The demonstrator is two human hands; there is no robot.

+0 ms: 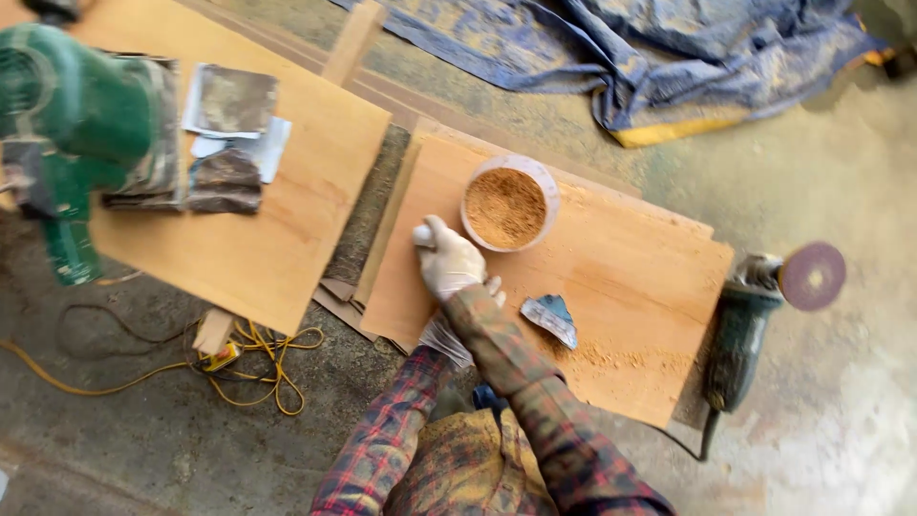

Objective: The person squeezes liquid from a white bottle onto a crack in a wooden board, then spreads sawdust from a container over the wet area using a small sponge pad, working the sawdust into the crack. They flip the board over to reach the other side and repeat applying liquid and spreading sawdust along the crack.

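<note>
I log, away from the work: green power tool on left plywood sheet, sandpaper sheets beside it; angle grinder at right; yellow cord; blue tarp on floor.

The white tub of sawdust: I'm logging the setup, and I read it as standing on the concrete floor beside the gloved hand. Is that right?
Not quite. The head view shows the white tub of sawdust standing on the plywood sheet, not the floor. It is beside the gloved right hand, as you said.

Gloved right hand presses on the plywood sheet, sawdust tub at its 2 o'clock, angle grinder at 3.
</note>
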